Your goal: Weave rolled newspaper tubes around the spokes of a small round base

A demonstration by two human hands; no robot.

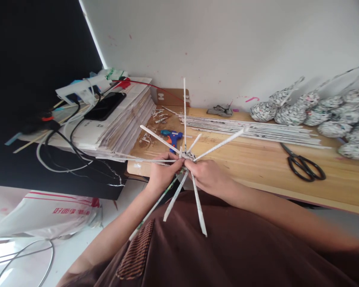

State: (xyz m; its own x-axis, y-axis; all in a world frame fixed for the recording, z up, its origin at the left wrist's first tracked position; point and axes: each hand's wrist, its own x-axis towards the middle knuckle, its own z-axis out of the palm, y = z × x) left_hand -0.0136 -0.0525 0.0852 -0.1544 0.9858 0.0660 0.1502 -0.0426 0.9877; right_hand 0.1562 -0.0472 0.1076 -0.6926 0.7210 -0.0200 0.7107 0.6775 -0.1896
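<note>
A woven piece of rolled paper strips (189, 155) is held at chest height, with several long strips sticking out of its small centre in all directions. My left hand (164, 172) is closed on its left side, thumb and fingers pinched at the centre. From the right, my right hand (206, 174) pinches the same centre, its fingertips touching those of the left. Two strips hang down in front of the brown shirt. The fingertips partly hide the woven centre.
Behind the hands lie a blue glue gun (174, 137) and a row of paper rods (251, 129). Black scissors (305, 166) and several woven paper balls (290, 114) are at the right. A paper stack (131, 115) bearing a phone (105, 106) and cables stands left.
</note>
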